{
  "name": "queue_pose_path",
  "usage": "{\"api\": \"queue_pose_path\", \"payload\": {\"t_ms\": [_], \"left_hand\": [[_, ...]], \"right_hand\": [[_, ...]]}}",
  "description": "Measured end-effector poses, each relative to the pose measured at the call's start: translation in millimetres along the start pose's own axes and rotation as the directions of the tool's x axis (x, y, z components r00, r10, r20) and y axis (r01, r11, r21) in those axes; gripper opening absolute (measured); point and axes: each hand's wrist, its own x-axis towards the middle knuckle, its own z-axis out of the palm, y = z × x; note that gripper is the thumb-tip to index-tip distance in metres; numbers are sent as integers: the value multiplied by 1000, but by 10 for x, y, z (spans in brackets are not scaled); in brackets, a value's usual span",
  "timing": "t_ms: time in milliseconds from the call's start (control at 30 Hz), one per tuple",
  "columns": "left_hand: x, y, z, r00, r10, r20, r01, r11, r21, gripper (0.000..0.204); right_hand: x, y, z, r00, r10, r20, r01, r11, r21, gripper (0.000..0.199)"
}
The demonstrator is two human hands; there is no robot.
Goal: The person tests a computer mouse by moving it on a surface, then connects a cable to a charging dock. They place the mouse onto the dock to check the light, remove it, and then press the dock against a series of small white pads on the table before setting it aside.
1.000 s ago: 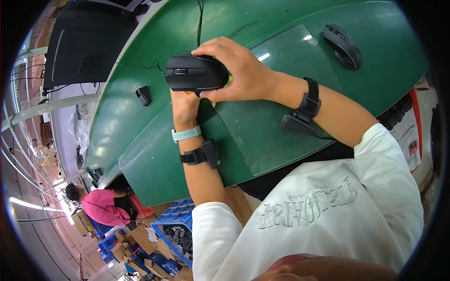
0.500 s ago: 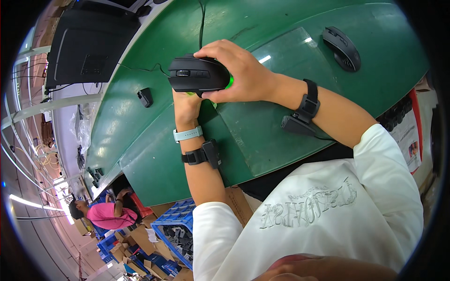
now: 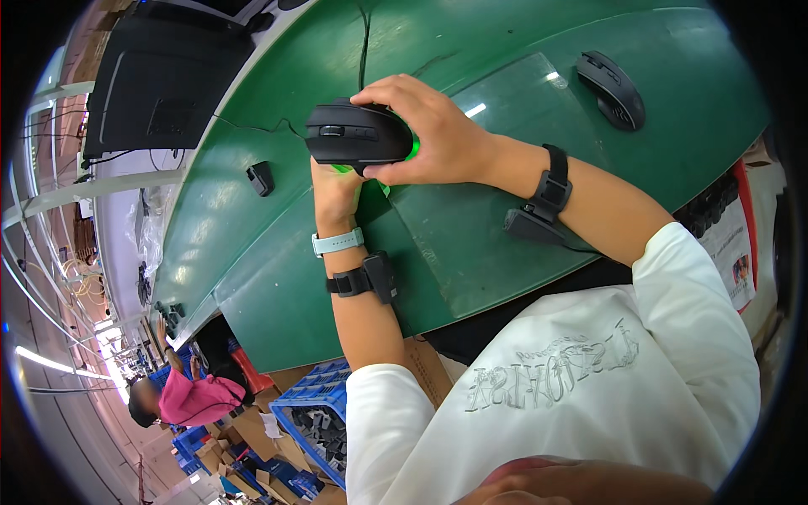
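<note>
A black computer mouse (image 3: 358, 135) with a scroll wheel and green light at its edge is raised above the green table. My right hand (image 3: 433, 126) is closed around its right end, thumb on the near side and fingers over the far side. Beneath the mouse is my left hand (image 3: 335, 192); the mouse covers its fingers, so I cannot see how they are set. A light blue watch band and a black strapped device sit on my left forearm, and another strapped device is on my right.
A second black mouse (image 3: 612, 91) lies far right on the green table (image 3: 278, 311). A clear sheet (image 3: 505, 202) rests there too. To the left are a small black part (image 3: 260, 178) and a monitor (image 3: 160, 84). A blue crate (image 3: 316, 404) holds dark parts; a person in pink (image 3: 202, 396) is beyond.
My hands and the mouse have barely moved. At the far left, the person in pink has leaned and now stretches an arm toward the table.
</note>
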Motion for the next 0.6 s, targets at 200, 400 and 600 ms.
{"api": "queue_pose_path", "payload": {"t_ms": [200,400,600], "left_hand": [[-7,9,-2,1000,10,-18,-11,1000,-19,57],[-5,19,-24,1000,3,-15,-3,1000,1,60],[-28,91,25,983,8,-183,-37,987,-158,62]], "right_hand": [[3,6,2,999,36,11,-36,999,8,74],[12,-64,-19,996,86,23,-86,996,20,72],[207,-212,-211,955,293,36,-294,939,180,66]]}}
